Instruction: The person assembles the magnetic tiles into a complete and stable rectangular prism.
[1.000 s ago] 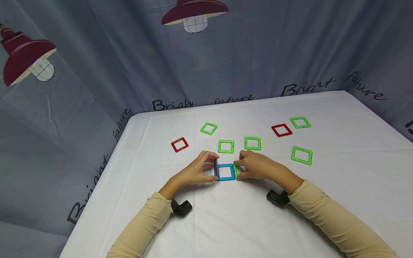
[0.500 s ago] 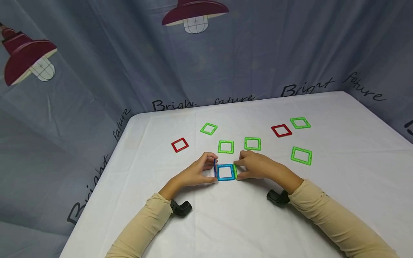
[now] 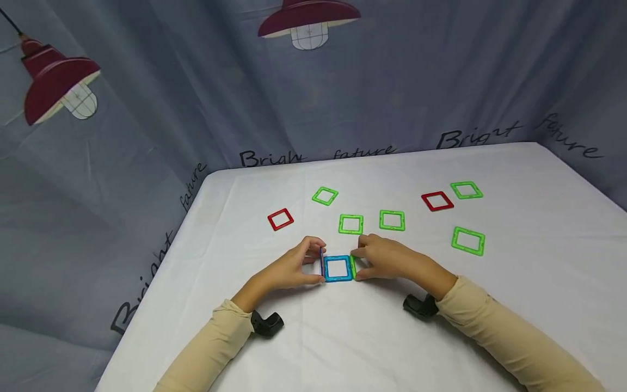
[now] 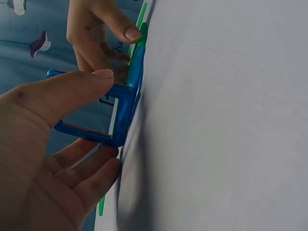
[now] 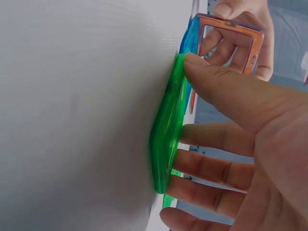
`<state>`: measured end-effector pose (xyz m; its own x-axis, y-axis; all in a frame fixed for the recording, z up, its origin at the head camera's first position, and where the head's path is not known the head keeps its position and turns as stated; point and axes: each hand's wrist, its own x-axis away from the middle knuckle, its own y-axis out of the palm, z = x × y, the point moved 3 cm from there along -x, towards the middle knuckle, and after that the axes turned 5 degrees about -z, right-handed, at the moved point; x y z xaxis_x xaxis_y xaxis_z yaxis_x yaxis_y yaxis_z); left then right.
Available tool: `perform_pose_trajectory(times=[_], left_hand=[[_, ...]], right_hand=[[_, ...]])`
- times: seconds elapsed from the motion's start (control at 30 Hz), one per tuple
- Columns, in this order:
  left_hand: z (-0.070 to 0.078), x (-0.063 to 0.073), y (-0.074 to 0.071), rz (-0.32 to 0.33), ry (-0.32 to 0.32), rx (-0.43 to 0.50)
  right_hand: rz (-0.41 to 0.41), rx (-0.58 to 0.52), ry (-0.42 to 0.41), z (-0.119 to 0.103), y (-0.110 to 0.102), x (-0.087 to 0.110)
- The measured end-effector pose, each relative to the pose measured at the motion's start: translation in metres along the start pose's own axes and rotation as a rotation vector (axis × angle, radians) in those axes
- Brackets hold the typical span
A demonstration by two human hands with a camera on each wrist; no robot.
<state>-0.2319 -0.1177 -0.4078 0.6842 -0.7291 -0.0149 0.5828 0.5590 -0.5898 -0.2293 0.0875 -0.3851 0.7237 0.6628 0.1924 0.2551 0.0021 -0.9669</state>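
My left hand (image 3: 294, 265) pinches a square magnetic tile (image 4: 122, 115) standing on edge. Its frame looks blue in the left wrist view, while the right wrist view shows an orange face (image 5: 257, 45). That upright tile meets the left side of a blue square tile (image 3: 338, 281) lying on the white cloth. At the blue tile's right side is a green tile (image 5: 166, 130), seen as a narrow strip in the head view. The thumb and fingers of my right hand (image 3: 392, 260) hold this green tile. Part of it is hidden behind the fingers.
Several green square tiles (image 3: 351, 233) lie beyond the hands and to the right. One red tile (image 3: 281, 226) is at the left, another red tile (image 3: 437, 208) at the back right. A grey curtain (image 3: 313, 109) surrounds the table's far edges.
The left tile, leaning a second ago, now stands closer to upright along the blue tile. The right hand keeps its hold on the green tile. The head view has shifted slightly.
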Motion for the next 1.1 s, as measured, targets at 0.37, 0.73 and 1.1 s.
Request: perform_pose_trajectory(times=[0.37, 0.73, 1.1], left_hand=[[-0.002, 0.010, -0.008, 0.009, -0.007, -0.005], [-0.001, 0.005, -0.007, -0.018, 0.030, -0.024], [-0.001, 0.006, -0.004, -0.020, 0.017, -0.041]], right_hand=[[-0.103, -0.106, -0.032, 0.004, -0.022, -0.034], [-0.091, -0.069, -0.028, -0.001, -0.045, -0.112], [-0.024, 0.044, -0.067, -0.021, -0.042, -0.177]])
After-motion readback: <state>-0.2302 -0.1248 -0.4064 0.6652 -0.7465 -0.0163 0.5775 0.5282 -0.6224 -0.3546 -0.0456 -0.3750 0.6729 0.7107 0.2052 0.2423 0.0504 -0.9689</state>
